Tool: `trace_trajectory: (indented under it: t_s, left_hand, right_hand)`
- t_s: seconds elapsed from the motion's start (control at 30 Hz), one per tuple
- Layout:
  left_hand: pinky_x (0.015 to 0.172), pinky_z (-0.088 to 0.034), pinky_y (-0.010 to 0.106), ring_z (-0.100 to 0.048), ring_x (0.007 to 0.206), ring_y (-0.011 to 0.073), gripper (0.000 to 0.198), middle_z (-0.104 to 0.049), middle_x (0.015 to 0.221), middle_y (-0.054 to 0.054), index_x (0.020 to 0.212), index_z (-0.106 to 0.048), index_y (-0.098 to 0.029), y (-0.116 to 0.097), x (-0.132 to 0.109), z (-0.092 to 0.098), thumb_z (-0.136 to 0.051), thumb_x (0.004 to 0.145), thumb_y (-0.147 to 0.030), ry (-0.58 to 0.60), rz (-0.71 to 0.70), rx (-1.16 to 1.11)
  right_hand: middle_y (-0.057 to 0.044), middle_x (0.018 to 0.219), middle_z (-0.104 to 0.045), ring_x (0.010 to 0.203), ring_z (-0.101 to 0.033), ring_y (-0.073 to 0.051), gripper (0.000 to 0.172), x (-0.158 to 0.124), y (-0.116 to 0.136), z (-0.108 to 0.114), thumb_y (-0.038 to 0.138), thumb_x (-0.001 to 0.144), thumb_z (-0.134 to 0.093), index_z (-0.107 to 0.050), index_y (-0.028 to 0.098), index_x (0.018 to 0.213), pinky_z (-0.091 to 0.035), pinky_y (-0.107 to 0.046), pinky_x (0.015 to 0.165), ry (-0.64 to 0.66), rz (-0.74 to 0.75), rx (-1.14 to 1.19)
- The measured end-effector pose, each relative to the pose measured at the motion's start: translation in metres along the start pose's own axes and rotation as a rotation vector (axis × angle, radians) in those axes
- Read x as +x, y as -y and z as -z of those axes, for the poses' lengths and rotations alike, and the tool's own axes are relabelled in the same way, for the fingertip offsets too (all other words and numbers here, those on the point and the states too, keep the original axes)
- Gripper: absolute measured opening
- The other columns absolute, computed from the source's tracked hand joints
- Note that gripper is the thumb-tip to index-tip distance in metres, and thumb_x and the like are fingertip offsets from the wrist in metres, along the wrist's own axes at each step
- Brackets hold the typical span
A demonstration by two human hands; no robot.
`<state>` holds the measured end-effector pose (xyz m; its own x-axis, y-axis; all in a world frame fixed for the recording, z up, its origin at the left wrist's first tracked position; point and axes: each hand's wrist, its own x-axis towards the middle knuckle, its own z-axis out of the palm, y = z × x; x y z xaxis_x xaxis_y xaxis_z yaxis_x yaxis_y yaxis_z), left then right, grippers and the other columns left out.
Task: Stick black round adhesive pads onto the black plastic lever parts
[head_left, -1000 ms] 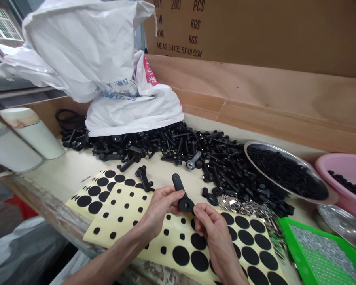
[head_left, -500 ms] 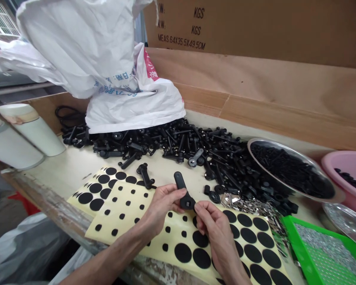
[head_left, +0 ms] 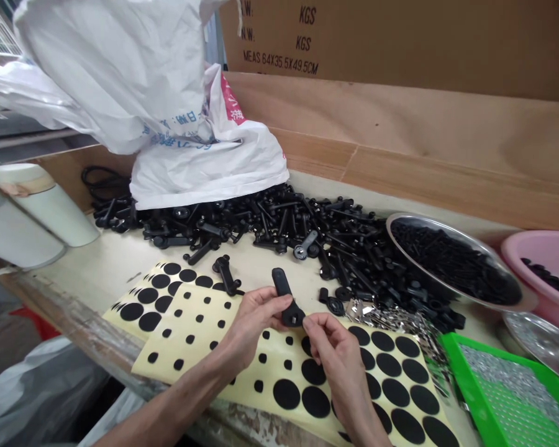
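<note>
My left hand (head_left: 254, 323) is closed on a black plastic lever (head_left: 285, 295), holding it near its round end above the sticker sheets. My right hand (head_left: 333, 347) pinches its thumb and forefinger together against the lever's round end; what lies between the fingertips is too small to make out. Under both hands lie yellowish backing sheets (head_left: 200, 338) carrying black round stickers, small dots on the left part and large discs (head_left: 403, 379) on the right.
A heap of black levers (head_left: 279, 226) spreads across the table below a white sack (head_left: 168, 112). A metal bowl of black screws (head_left: 451, 261), a pink basin (head_left: 540, 267), a green tray (head_left: 507, 397) and silver clips (head_left: 400, 323) stand right. White cylinders (head_left: 28, 211) stand left.
My hands and the lever have stayed almost where they were. The right thumb and forefinger have closed in against the lever's round end. The view has drifted slightly.
</note>
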<state>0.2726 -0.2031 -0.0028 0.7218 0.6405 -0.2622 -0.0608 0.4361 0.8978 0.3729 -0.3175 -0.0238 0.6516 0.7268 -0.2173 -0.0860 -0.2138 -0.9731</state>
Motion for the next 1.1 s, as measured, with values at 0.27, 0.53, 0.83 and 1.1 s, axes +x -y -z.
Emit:
trace_trajectory:
  t_s: [0.27, 0.53, 0.83, 1.1]
  left_hand:
    - [0.068, -0.045, 0.023, -0.06, 0.081, 0.0153, 0.017, -0.068, 0.089, 0.004, 0.088, -0.068, -0.016, -0.001, -0.001, -0.003, -0.071, 0.075, -0.025, -0.015, -0.046, 0.049]
    - [0.068, -0.048, 0.024, -0.062, 0.079, 0.0157, 0.019, -0.069, 0.087, 0.005, 0.089, -0.066, -0.013, 0.002, -0.002, -0.009, -0.072, 0.072, -0.021, -0.117, -0.074, 0.122]
    - [0.075, -0.05, 0.025, -0.062, 0.081, 0.0154, 0.02, -0.07, 0.087, 0.004, 0.086, -0.067, -0.013, 0.002, -0.002, -0.015, -0.074, 0.069, -0.02, -0.142, -0.117, 0.139]
    - [0.065, -0.051, 0.024, -0.06, 0.08, 0.0154, 0.02, -0.067, 0.094, 0.007, 0.094, -0.065, -0.013, 0.002, -0.004, -0.013, -0.069, 0.077, -0.023, 0.013, -0.127, 0.091]
  right_hand:
    - [0.0, 0.066, -0.055, 0.058, -0.047, -0.015, 0.028, -0.004, 0.0, 0.002, 0.046, 0.089, -0.051, -0.061, 0.021, 0.081, -0.038, -0.026, 0.054, -0.084, 0.213, -0.267]
    - [-0.006, 0.089, -0.061, 0.067, -0.061, -0.018, 0.025, -0.011, -0.007, -0.004, 0.026, 0.098, -0.031, -0.056, 0.022, 0.097, -0.043, -0.026, 0.052, -0.253, 0.579, -0.814]
    - [-0.007, 0.092, -0.063, 0.056, -0.062, -0.014, 0.03, -0.013, -0.009, -0.004, 0.017, 0.095, -0.03, -0.056, 0.018, 0.108, -0.041, -0.023, 0.041, -0.335, 0.627, -1.069]
    - [-0.008, 0.095, -0.067, 0.08, -0.067, -0.018, 0.03, -0.005, -0.005, 0.016, 0.019, 0.095, -0.035, -0.062, 0.016, 0.11, -0.054, -0.026, 0.066, -0.274, 0.621, -0.719]
